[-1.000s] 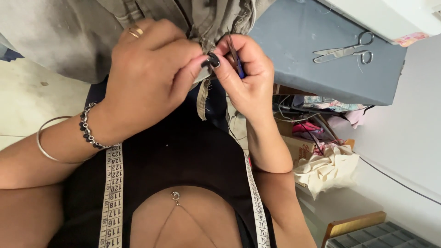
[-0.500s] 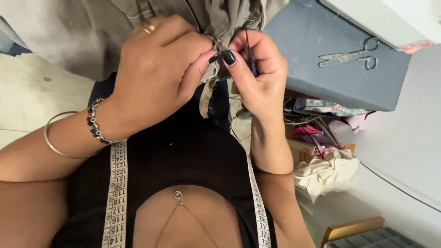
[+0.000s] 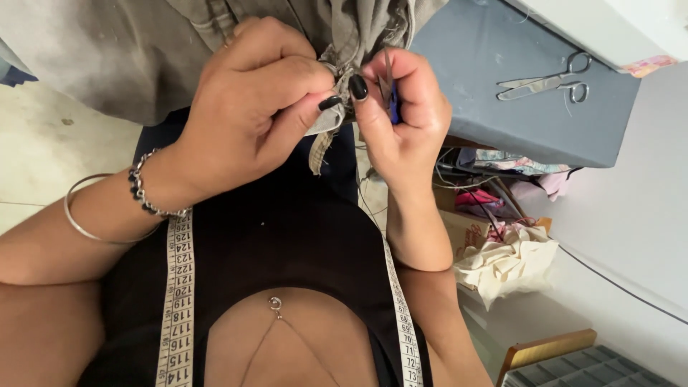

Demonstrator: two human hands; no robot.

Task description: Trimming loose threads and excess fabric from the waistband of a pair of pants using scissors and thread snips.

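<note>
The grey cloth hangs in front of the person, bunched between both hands. Since a moment ago, the hands have come closer to the camera, pinching the same seam. The left hand grip is clamped on the cloth. The right hand grip is closed on a small blue tool. Scissors lie near the grey worktop's far edge, with a pink label just beyond.

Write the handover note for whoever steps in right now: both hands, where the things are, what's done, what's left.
Left hand: grip pinching the grey-green garment at a seam.
Right hand: grip closed on a small blue-handled tool, tip at the pinched seam.
Scissors lie untouched on the grey table; tape measure hangs round the neck.
Done: seam gathered, tool in place.
Left: working along the seam; how far it has got is hidden.
</note>
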